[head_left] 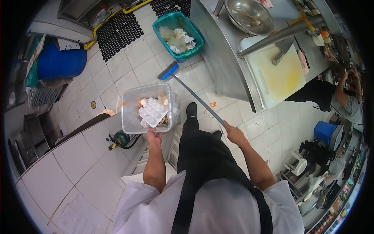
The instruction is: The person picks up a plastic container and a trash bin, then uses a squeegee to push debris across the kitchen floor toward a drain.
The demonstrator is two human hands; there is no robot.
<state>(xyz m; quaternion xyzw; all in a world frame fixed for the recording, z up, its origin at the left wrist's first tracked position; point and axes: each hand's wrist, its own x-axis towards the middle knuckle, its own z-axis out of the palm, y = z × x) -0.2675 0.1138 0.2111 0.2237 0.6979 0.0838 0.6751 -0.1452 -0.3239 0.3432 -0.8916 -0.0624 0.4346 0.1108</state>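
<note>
Floor [124, 67]: beneath you, pale tiles carry black mats [118, 37], a green-lined bin [190, 53] and orange scraps [213, 105].
Steel table [220, 48]: to your right, bearing a cutting board [274, 80].

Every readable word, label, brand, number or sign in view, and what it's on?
No text is readable.
Paper sheet on the tiled wall: faint print, too blurred to read.
Small coloured items along the right edge: too small and blurred to read.
Broom and clear bin: no lettering I can make out.
</note>
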